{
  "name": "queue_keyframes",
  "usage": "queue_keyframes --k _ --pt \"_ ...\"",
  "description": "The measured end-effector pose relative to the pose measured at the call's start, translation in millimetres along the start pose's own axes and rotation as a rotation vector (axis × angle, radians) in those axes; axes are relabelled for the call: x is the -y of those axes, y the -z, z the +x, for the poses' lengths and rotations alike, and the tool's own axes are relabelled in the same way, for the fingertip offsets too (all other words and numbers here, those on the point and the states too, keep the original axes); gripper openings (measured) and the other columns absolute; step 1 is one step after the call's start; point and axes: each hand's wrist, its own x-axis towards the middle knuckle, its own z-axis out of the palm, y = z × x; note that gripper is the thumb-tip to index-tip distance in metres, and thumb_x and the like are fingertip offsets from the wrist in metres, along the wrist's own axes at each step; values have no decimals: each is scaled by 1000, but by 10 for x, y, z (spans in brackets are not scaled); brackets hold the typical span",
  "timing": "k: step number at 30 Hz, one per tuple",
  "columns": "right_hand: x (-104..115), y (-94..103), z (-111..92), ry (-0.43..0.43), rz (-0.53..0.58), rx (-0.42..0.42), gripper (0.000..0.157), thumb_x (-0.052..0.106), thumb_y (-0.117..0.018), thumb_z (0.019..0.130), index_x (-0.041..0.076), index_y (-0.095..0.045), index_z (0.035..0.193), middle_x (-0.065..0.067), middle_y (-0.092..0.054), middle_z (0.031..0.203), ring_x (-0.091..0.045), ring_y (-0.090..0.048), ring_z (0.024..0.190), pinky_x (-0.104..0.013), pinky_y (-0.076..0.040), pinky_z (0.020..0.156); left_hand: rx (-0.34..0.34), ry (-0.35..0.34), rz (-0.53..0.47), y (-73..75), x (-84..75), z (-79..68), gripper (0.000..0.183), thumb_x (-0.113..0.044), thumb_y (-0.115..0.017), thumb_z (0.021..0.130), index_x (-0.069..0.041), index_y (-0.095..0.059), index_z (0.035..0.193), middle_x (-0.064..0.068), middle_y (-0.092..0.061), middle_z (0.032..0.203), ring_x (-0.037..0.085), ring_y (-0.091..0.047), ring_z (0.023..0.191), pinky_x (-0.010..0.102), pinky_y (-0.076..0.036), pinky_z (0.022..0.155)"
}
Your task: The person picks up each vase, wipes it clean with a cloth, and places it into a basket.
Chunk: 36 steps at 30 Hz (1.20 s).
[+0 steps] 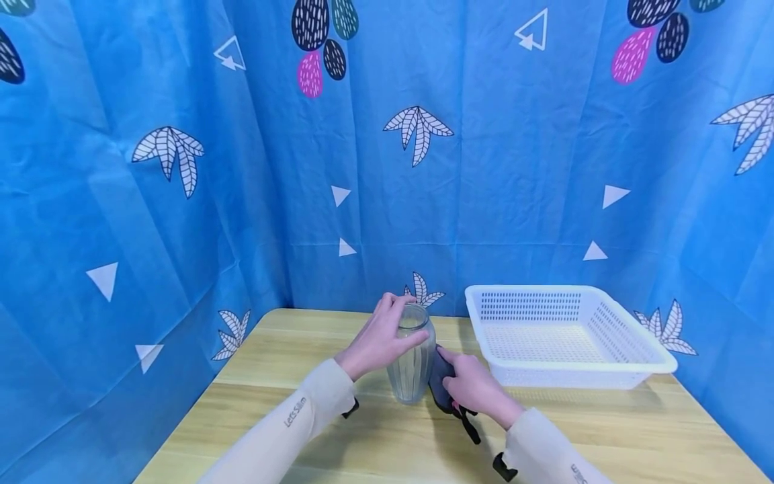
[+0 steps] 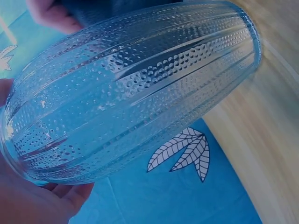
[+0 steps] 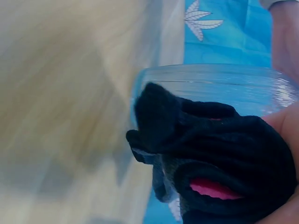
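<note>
A clear ribbed glass vase [image 1: 411, 376] with a dimpled surface stands upright near the middle of the wooden table. My left hand [image 1: 385, 336] grips it around the neck, fingers on the far side and thumb on the near side. Beside the vase, my right hand [image 1: 474, 386] holds a dark fabric pouch-like thing [image 1: 443, 383] close against the glass. The right wrist view shows gathered black fabric [image 3: 224, 149] with a pink inside showing through a gap. A black strap [image 1: 470, 428] hangs from its lower end. Whether the vase's base touches the table cannot be told.
A white perforated plastic basket [image 1: 502, 376] sits at the table's right rear. Blue patterned cloth [image 1: 375, 168] hangs behind and along both sides of the wooden table [image 1: 284, 356].
</note>
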Motion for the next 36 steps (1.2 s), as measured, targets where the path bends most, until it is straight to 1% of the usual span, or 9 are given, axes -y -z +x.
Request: queue_keyframes --k 2,8,12,16,20,26,30,33,36 --pt "47 59 -16 -8 11 -36 63 4 -52 81 8 -35 142 -3 -58 57 -14 -52 37 -31 -43 39 -3 2 3 0 -3 -5 71 -62 -56 80 -29 -33 139 -4 -39 117 11 -43 98 35 -44 82" --pt "245 282 -29 5 13 -146 63 4 -52 82 14 -37 142 -2 -56 56 -14 -51 38 -31 -43 41 -24 -30 10 49 -27 12 70 -56 -61 80 -24 -37 138 -4 -45 126 13 -42 115 40 -41 94" --pt "342 378 -14 75 -54 -263 61 4 -53 82 17 -41 140 -8 -65 85 -13 -51 51 -28 -42 48 6 -19 -25 86 -41 13 70 -51 -63 80 -23 -36 138 -7 -43 133 14 -40 123 41 -38 99" --pt "349 354 -8 131 -125 -307 61 4 -56 81 12 -41 140 -12 -60 119 -15 -56 71 -29 -44 60 37 -27 -74 96 -55 12 67 -46 -63 82 -24 -35 139 -6 -41 137 14 -37 127 41 -36 102" --pt "272 226 18 111 -189 -270 63 6 -59 80 7 -39 140 -16 -57 124 -18 -60 90 -34 -48 70 54 -37 -101 85 -47 6 64 -40 -64 84 -29 -34 139 -7 -39 137 13 -35 128 41 -35 102" --pt "96 -6 89 54 -229 -74 60 7 -59 80 1 -42 137 -23 -62 112 -16 -57 66 -29 -44 56 43 -23 -89 63 -12 -3 65 -44 -63 82 -36 -32 138 -12 -38 134 8 -35 124 39 -36 100" --pt "-16 -118 93 47 -258 24 58 7 -58 80 -1 -44 135 -21 -60 115 -16 -58 69 -29 -44 59 40 -42 -83 52 -8 -1 67 -53 -60 82 -36 -30 139 -12 -37 136 9 -33 128 40 -34 102" --pt "-47 -135 83 33 -209 56 58 5 -56 81 -1 -41 137 -18 -67 87 -17 -57 55 -31 -45 51 18 -57 -58 39 -12 11 69 -57 -59 81 -34 -30 140 -11 -37 138 10 -33 128 41 -34 102" --pt "-35 -110 65 -2 -136 59 60 5 -53 83 3 -37 140 -9 -60 66 -16 -51 40 -31 -43 41 -4 -42 -36 24 -16 13 70 -58 -58 81 -33 -31 140 -9 -37 135 11 -39 122 40 -39 98"
